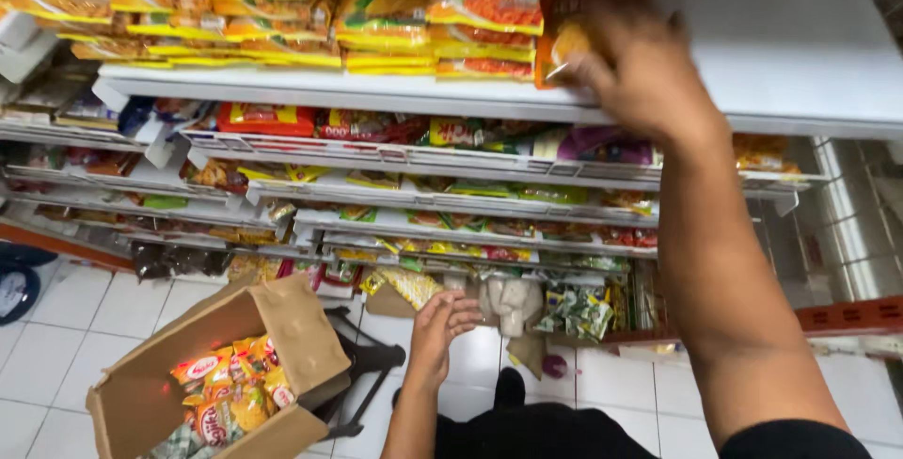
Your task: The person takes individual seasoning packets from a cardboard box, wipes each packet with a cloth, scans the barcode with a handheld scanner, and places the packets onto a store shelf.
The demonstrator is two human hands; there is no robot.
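My right hand (640, 64) is raised to the top white shelf (781, 36) and grips an orange snack packet (574, 22), pressing it against the row of yellow and orange packets (442, 17) stacked there. The hand is blurred by motion. Lower down, my left hand (440, 323) hangs over the floor with its fingers loosely apart and nothing in it. It is just right of an open cardboard box (141, 393) that holds several orange and yellow snack packets (226, 388).
Below the top shelf run several tiers of white wire shelves (423, 205) full of small packets. The box rests on a black folding stool (367, 365) over white floor tiles. A metal shelf frame (847, 224) stands at the right; the top shelf's right part is bare.
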